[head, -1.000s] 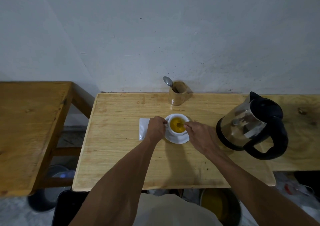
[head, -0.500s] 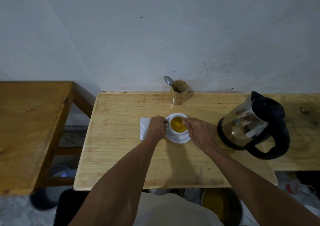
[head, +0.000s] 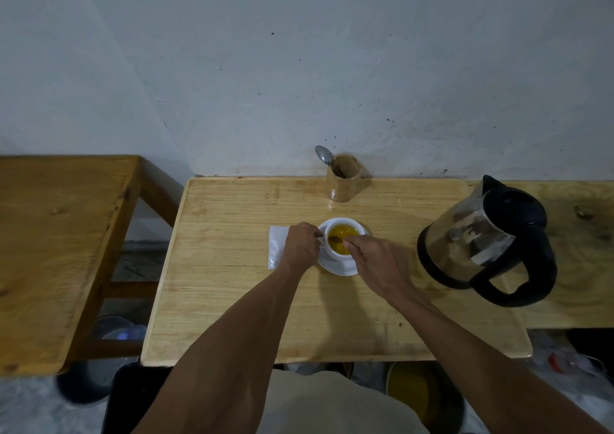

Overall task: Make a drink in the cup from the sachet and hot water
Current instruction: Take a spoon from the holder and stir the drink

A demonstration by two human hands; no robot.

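Note:
A white cup (head: 344, 257) full of yellow-orange liquid stands on a white saucer (head: 335, 267) in the middle of the light wooden table (head: 232, 300). My left hand (head: 300, 247) pinches the cup's handle on its left side. My right hand (head: 378, 262) holds a small spoon (head: 335, 239) whose bowl is dipped in the liquid. A white sachet (head: 276, 246) lies flat on the table left of the saucer, partly under my left hand.
A steel and black kettle (head: 488, 246) stands to the right of the cup. A wooden holder (head: 344, 181) with a spoon (head: 324, 155) in it stands at the back by the wall. A darker table (head: 56, 251) is on the left. Buckets sit on the floor below.
My right hand has moved the spoon around inside the cup, and the liquid's surface has shifted. My left hand has stayed on the cup's handle.

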